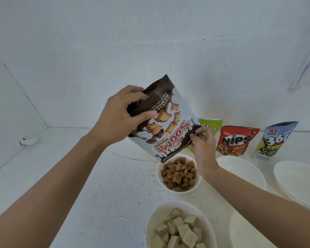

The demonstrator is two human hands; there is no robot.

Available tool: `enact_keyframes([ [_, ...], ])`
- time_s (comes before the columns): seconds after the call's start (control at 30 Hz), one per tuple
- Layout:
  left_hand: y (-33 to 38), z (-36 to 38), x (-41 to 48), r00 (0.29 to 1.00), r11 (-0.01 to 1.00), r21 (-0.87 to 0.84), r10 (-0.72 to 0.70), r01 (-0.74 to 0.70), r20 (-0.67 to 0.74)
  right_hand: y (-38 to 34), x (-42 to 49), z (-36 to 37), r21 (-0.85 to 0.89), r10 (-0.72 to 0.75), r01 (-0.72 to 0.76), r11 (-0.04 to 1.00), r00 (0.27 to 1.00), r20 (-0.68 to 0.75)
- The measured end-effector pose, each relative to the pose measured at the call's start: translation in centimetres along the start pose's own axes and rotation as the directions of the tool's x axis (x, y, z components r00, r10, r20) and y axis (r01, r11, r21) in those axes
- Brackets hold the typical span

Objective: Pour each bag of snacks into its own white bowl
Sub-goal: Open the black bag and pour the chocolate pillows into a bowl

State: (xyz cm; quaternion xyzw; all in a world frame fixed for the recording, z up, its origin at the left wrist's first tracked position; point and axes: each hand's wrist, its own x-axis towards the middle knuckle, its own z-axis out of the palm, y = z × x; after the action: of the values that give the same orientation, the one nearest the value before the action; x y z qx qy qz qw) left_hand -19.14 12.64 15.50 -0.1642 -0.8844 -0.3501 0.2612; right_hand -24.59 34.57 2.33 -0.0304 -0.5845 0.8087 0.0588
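Two grips (left [120,117], right [202,147]) round bag [175,133]

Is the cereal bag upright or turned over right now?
Turned over: the cereal bag shows its print upside down, and its lower end hangs above the bowl of brown pieces.

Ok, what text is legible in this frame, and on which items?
"SOOM!", upside down: held brown-and-white bag; its smaller print is blurred.
"NIPS": red bag.
"A1" and "360": blue bag; the word beneath is unclear.
Unreadable: green bag, mostly hidden.
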Motion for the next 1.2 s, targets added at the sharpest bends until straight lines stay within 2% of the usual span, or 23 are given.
enact_keyframes([
  [0.23, -1.3, 2.2, -1.6, 0.984, 0.983, -0.09, -0.155, 0.163, 0.084, 2.6, -1.2, -1.2, -0.131, 0.099, -0.103, 0.986, 0.994, -0.036],
  [0.33, -1.1, 2.5, -1.8, 0.978, 0.976, -0.108, -0.178, 0.19, 0.111, 2.4, -1.2, -1.3, -0.116, 0.112, -0.117, 0.986, 0.993, -0.049],
  [0.53, 0.6, 0.8, -0.4, 0.999, 0.999, -0.034, -0.041, 0.041, -0.023, 0.4, 0.1, -0.6, -0.022, -0.028, 0.028, 0.999, 0.999, -0.024],
  [0.63, 0.9, 0.4, 0.1, 0.999, 0.999, -0.029, -0.04, 0.039, -0.024, -0.1, 0.4, -0.4, 0.011, -0.058, 0.059, 0.998, 0.998, -0.028],
  [0.77, 0.3, 1.0, -0.2, 0.999, 0.999, -0.016, -0.043, 0.043, -0.001, 0.8, 0.3, -0.8, -0.009, -0.016, 0.016, 1.0, 0.999, -0.047],
  [0.97, -1.0, 2.5, -1.1, 0.99, 0.989, -0.052, -0.133, 0.135, 0.036, 2.2, -0.4, -1.6, -0.054, 0.081, -0.085, 0.995, 0.995, -0.066],
  [1.2, -0.4, 1.9, -0.5, 0.995, 0.995, -0.025, -0.095, 0.095, 0.018, 1.2, -0.1, -1.3, -0.038, 0.001, -0.003, 0.999, 0.999, -0.044],
])
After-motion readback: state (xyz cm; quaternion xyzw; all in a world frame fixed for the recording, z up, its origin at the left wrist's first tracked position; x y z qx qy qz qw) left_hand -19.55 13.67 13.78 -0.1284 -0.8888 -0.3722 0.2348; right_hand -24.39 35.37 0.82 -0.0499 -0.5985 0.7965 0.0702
